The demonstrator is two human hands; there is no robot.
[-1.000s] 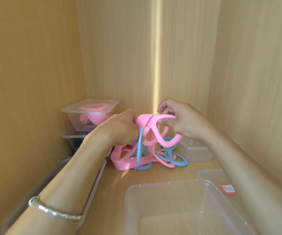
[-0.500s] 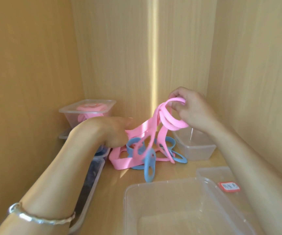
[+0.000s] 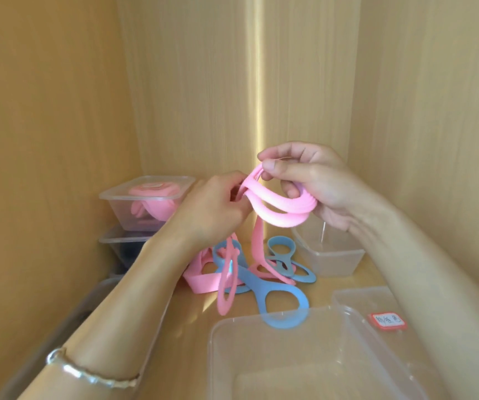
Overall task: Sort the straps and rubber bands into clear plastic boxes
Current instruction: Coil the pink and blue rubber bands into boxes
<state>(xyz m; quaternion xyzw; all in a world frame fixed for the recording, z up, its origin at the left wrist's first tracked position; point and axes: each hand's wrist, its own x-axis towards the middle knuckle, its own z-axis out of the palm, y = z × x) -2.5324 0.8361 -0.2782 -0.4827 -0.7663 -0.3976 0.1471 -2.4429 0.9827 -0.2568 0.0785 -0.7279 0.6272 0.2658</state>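
While your right hand [image 3: 313,186] pinches the top of the looped pink rubber straps [image 3: 278,217] between thumb and forefinger, its other fingers curled through the loops, your left hand [image 3: 212,209] clenches the same bundle just beside it. You hold the bundle above the wooden shelf [image 3: 192,319]. Pink tails hang from it to the tangled heap of pink and blue straps [image 3: 201,281] below, where a flat blue strap with an oval ring [image 3: 254,281] reaches toward the large clear plastic box [image 3: 290,356] nearest you. A small clear plastic box [image 3: 339,262] sits under your right wrist. At the left, a clear box holding pink straps [image 3: 123,215] is stacked on another box [image 3: 117,241]. A silver bracelet [image 3: 88,373] circles your left wrist.
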